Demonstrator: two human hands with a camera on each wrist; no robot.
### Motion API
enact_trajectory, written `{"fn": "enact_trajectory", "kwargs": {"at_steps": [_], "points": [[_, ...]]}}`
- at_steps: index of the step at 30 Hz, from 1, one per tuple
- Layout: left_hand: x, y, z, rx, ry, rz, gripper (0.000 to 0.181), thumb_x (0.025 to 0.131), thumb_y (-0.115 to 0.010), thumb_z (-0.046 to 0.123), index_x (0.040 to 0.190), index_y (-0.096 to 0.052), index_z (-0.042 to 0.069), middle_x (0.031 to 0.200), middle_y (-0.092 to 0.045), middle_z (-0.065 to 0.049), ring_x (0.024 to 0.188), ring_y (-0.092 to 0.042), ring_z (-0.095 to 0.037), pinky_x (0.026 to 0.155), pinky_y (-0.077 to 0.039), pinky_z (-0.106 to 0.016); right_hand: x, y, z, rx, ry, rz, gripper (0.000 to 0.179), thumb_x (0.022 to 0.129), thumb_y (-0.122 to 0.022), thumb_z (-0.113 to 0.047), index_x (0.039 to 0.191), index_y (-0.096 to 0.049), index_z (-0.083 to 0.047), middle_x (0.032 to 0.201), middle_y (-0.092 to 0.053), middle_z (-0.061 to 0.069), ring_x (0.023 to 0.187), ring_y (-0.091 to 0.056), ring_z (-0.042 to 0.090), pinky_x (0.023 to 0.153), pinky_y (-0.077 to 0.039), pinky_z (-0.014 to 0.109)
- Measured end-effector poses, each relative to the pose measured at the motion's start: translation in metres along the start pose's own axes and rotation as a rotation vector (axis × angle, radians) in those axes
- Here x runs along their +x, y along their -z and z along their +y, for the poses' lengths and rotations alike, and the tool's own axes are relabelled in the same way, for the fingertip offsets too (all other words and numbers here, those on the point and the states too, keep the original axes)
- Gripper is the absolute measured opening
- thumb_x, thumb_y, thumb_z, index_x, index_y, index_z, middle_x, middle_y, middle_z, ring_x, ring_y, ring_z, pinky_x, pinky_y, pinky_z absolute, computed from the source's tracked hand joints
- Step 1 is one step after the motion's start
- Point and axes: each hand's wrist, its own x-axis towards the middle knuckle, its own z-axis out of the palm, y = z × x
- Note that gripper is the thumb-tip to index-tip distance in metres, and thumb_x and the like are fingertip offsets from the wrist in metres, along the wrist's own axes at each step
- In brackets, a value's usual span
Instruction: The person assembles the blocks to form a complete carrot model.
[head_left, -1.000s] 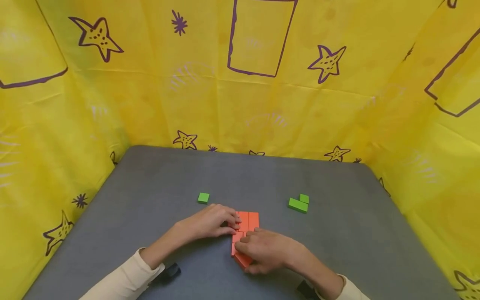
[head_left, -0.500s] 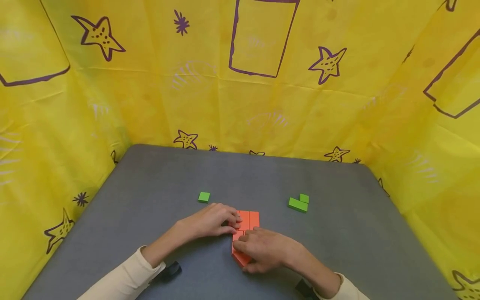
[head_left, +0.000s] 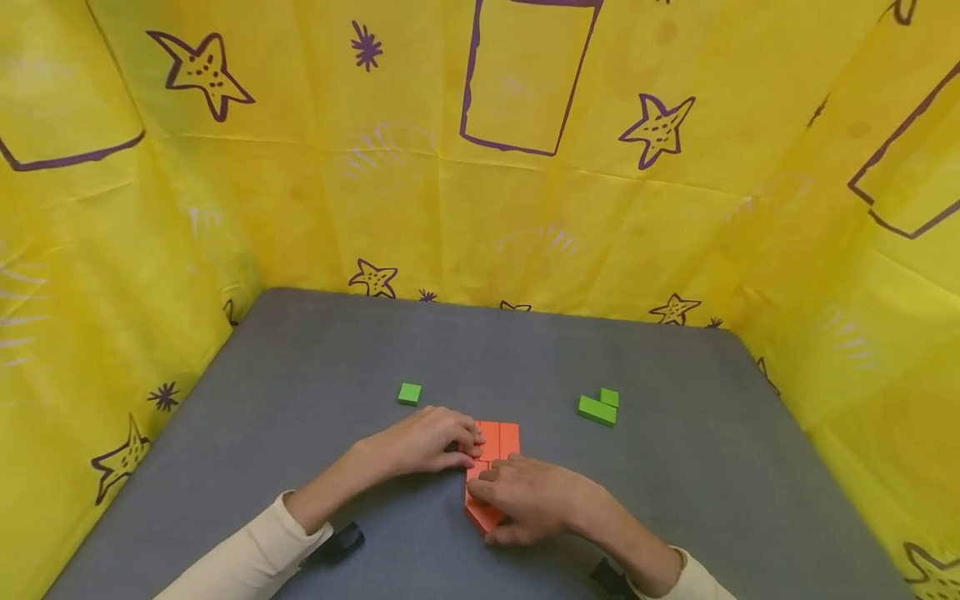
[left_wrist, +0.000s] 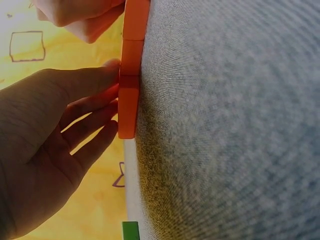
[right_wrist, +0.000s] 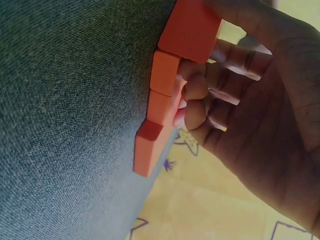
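Orange blocks (head_left: 498,442) lie on the table (head_left: 337,358). The left hand (head_left: 424,440) touches them, its fingers slightly apart — the right hand (head_left: 536,498) pinches the nearest block (head_left: 482,517) with thumb and fingers.

Grey table (head_left: 330,358); on it orange blocks (head_left: 507,442) packed together, lone green block (head_left: 409,393) left, two green blocks (head_left: 597,410) right.
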Motion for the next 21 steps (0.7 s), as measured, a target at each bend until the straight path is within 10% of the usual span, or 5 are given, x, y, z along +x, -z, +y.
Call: {"fn": "enact_trajectory", "kwargs": {"at_steps": [21], "points": [[-0.0010, -0.0005, -0.0006, -0.006, 0.001, -0.001, 0.013, 0.093, -0.080, 0.022, 0.104, -0.083, 0.015, 0.115, -0.079, 0.002, 0.113, -0.073, -0.012, 0.099, -0.061, -0.034, 0.0016, -0.0003, 0.0003, 0.058, -0.032, -0.024, 0.032, 0.096, -0.073, -0.048, 0.102, -0.056, -0.022, 0.079, -0.043, -0.014, 0.075, -0.042, 0.000, 0.071, -0.037, 0.017]]}}
